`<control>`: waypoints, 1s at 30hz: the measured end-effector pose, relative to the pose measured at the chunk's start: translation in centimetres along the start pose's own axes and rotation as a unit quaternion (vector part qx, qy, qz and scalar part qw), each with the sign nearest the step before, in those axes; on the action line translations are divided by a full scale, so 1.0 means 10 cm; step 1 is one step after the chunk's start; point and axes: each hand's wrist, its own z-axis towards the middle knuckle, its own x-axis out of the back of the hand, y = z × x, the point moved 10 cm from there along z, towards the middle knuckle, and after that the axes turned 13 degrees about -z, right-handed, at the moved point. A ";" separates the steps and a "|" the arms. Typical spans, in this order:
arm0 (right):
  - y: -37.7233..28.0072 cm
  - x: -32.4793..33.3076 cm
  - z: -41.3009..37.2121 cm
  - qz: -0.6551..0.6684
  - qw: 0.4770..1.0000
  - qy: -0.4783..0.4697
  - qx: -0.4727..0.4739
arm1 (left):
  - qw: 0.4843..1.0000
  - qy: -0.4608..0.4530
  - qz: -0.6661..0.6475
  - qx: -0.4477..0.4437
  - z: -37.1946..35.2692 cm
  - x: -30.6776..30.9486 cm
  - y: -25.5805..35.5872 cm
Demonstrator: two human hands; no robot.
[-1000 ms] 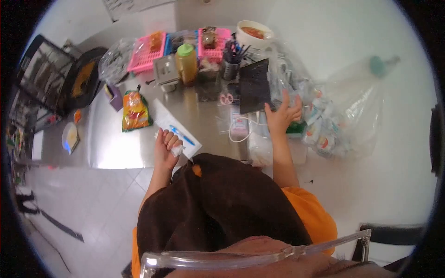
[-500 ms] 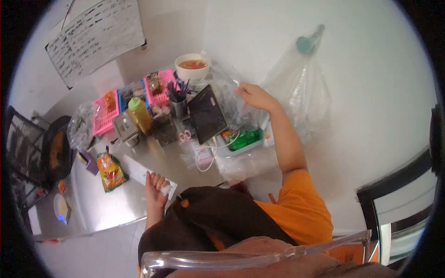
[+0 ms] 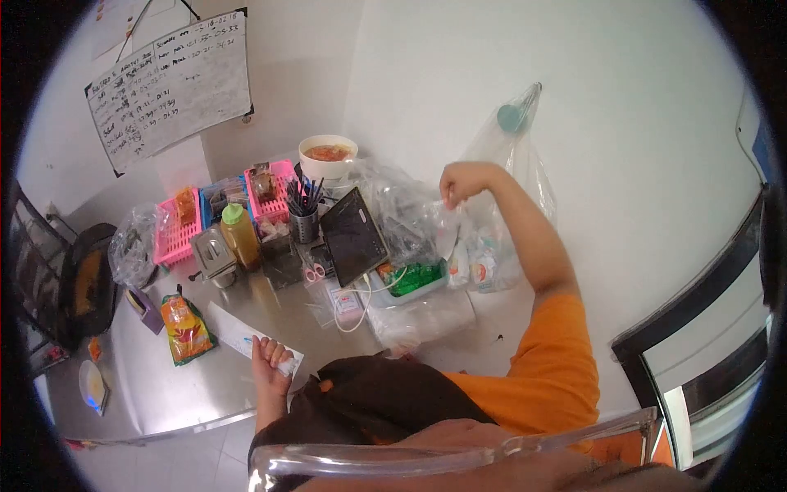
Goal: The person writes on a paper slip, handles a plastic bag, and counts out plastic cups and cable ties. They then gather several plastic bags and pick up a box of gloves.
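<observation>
Right hand: the right hand [image 3: 467, 182] is raised over the far side of the tabletop [image 3: 147, 389], fingers bunched narrow and pointing down at the upper edge of the clear plastic bags [image 3: 399, 201]; whether they pinch the film, I cannot tell.
Left hand: the left hand [image 3: 270, 365] is curled closed around a white crumpled piece [image 3: 288, 366], above the white paper [image 3: 229, 325] near the person's body.
Clear plastic: the bags lie in a loose heap behind and beside the dark tablet [image 3: 355, 238], reaching toward the white bowl [image 3: 328, 157] of reddish food.
Tablet: tilted, between the metal cup [image 3: 304, 225] of black utensils and the light tray [image 3: 407, 293] with green contents [image 3: 416, 279]; a white cable [image 3: 379, 289] loops in front.
Small things: scissors [image 3: 314, 272] with pink handles are near a pink-and-white packet [image 3: 347, 305].
Bottle: the green-capped bottle [image 3: 240, 239] stands upright beside the lidded steel container [image 3: 214, 255], in front of two pink baskets [image 3: 178, 230].
Packet: the orange-and-yellow packet [image 3: 186, 328] lies on the bare metal, near the purple object [image 3: 145, 310].
Wall: a whiteboard [image 3: 172, 90] carries handwriting; a clear bag [image 3: 531, 160] hangs by a round green piece [image 3: 512, 119].
</observation>
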 end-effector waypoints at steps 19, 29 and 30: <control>0.32 1.77 -0.57 0.408 0.830 0.379 -0.017 | 1.000 -0.004 -0.018 0.014 0.04 0.17 -0.02; 0.60 2.97 -0.94 0.188 0.770 0.609 0.031 | 0.999 -0.024 -0.029 0.033 0.21 0.24 -0.05; 0.65 3.08 -1.09 0.185 0.744 0.641 0.040 | 0.999 -0.016 -0.031 0.029 0.22 0.24 -0.05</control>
